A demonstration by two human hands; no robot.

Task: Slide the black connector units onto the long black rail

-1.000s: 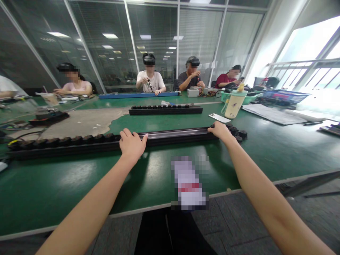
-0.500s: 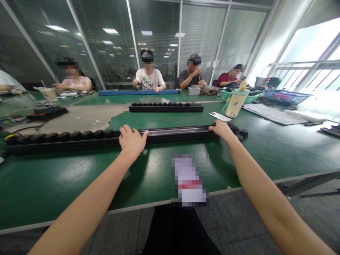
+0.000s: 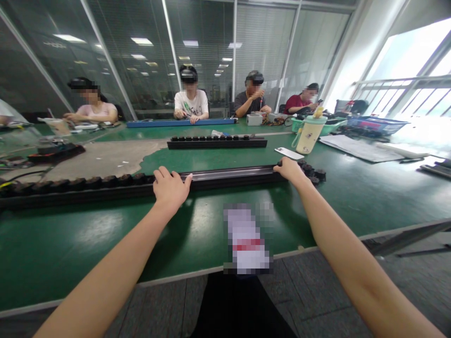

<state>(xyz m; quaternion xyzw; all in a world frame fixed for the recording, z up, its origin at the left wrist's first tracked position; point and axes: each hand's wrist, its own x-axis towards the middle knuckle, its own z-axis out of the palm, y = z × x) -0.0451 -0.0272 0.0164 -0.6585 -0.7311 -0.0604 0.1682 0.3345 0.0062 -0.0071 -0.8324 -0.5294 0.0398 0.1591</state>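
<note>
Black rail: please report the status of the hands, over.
Left hand, right hand on black rail. Rail flat on green table. White phone beyond, not touching.

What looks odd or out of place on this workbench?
A large ragged patch of the green bench covering appears to be missing beyond the long black strip, leaving a pale, worn surface exposed.

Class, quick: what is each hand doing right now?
Left hand: closed, holding the long black rail.
Right hand: closed, holding the same rail near its right end.
</note>
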